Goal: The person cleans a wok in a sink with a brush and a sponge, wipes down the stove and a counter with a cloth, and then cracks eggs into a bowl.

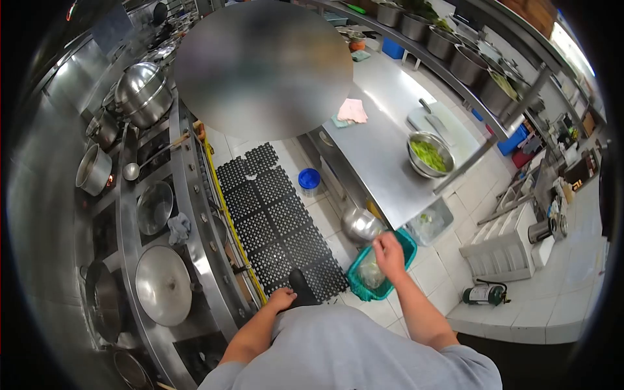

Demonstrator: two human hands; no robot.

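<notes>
My right hand (389,255) is held out over a teal basket (407,245), its fingers curled together. Whatever may be inside that grip is hidden or too small to name. Clear plastic (371,274) lies in the basket. Just beyond it, a shiny metal bowl (361,224) sits low by the table's corner. Down at my side, my left hand (283,299) is loosely closed near my dark shoe (300,286), and nothing shows in it.
Pots and pans, including a wok lid (164,286), line the stove at left. A black mat (263,214) covers the aisle floor. On the steel table (383,130) stands a bowl of cut greens (429,156). A fire extinguisher (486,294) is at right. Another person, blurred, is ahead.
</notes>
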